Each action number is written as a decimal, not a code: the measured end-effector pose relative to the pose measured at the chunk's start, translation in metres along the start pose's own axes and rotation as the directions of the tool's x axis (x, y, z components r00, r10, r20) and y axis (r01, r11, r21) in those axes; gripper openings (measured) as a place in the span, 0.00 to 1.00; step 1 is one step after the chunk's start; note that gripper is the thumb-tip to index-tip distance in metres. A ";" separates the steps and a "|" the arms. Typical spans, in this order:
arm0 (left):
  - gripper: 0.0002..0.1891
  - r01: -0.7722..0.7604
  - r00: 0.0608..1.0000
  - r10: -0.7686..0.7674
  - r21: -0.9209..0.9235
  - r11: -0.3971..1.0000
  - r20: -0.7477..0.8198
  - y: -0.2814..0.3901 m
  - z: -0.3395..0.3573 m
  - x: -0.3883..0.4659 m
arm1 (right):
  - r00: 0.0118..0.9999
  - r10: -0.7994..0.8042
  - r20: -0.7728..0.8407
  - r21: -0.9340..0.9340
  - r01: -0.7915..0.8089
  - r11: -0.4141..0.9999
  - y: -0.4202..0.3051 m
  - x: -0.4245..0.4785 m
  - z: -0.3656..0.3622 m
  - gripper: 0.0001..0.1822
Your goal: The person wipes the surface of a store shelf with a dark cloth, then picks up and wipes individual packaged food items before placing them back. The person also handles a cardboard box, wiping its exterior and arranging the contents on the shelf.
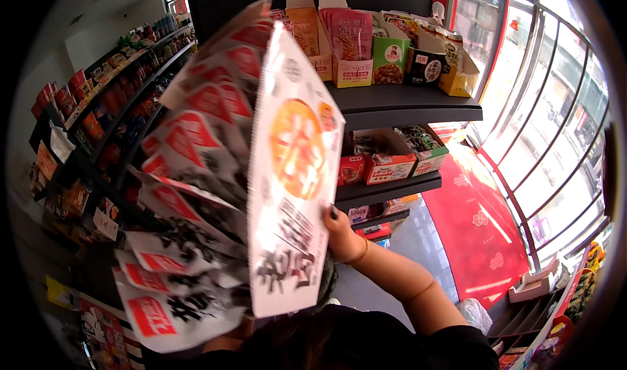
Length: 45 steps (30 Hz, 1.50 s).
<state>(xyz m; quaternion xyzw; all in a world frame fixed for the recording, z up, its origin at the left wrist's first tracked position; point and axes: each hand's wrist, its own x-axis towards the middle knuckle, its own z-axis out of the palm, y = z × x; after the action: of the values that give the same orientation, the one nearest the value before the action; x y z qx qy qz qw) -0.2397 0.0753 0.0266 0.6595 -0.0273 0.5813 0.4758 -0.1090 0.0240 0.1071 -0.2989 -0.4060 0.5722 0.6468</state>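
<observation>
My right hand (342, 235) grips the edge of a white cardboard display box (294, 184), its dark-nailed thumb on the printed panel. The box is tipped so that this panel stands nearly upright before me. Many small white snack packets (201, 213) with red patches and dark print fill it, facing left. Several of the lower packets (152, 316) stick out past its open side. My left hand is hidden behind the packets and box; only a bit of forearm shows below them.
Ahead, a dark metal shelf (406, 110) bears snack boxes, including a pink packet box (351, 46) and a green box (390, 56). A lower shelf (392, 186) holds more cartons. Stocked shelving (122, 105) lines the left. A red mat (480, 223) lies by the windows; a rack (526, 311) stands lower right.
</observation>
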 end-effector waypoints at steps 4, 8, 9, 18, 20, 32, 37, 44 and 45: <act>0.63 -0.138 0.968 0.177 0.214 0.967 -0.177 0.015 -0.094 0.048 | 0.997 0.006 0.078 -0.084 0.001 0.996 -0.016 0.079 0.034 0.29; 0.63 -0.204 0.913 0.311 0.365 0.908 -0.262 0.011 -0.101 0.104 | 0.960 -0.249 0.131 -0.102 0.263 0.959 -0.019 0.127 0.031 0.27; 0.63 -0.198 0.930 0.292 0.363 0.910 -0.224 0.007 -0.104 0.119 | 0.961 -0.262 0.087 -0.142 0.272 0.952 -0.020 0.134 0.029 0.26; 0.43 -0.042 0.983 0.140 0.603 0.797 -0.116 -0.034 -0.090 0.197 | 0.994 -0.076 0.080 -0.253 0.094 0.963 -0.036 0.088 0.004 0.37; 0.45 -0.006 0.992 0.090 0.690 0.724 -0.086 -0.029 -0.080 0.211 | 0.997 -0.061 0.048 -0.231 0.070 0.970 -0.034 0.080 -0.010 0.36; 0.53 0.132 0.929 -0.367 0.885 0.447 0.046 -0.081 -0.148 0.298 | 0.965 -0.093 -0.243 -0.024 0.090 0.996 -0.037 0.024 -0.068 0.24; 0.53 0.162 0.897 -0.439 0.966 0.202 -0.059 -0.087 -0.147 0.302 | 0.768 -0.542 -0.340 -0.350 0.432 0.831 -0.094 0.026 -0.051 0.24; 0.49 0.158 0.952 -0.297 0.948 0.276 -0.072 -0.075 -0.128 0.289 | -0.047 -0.999 -0.004 -0.812 0.584 -0.024 -0.148 0.099 -0.052 0.14; 0.48 0.148 0.962 -0.265 0.943 0.299 -0.067 -0.074 -0.127 0.287 | 0.115 -0.983 0.145 -0.901 0.426 -0.083 -0.143 0.110 -0.064 0.16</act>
<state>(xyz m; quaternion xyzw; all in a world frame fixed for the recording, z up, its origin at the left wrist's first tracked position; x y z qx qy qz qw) -0.1974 0.3475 0.1936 0.8383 0.3747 0.3889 0.0747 0.0189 0.1135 0.2173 -0.4075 -0.4704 -0.3099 0.7187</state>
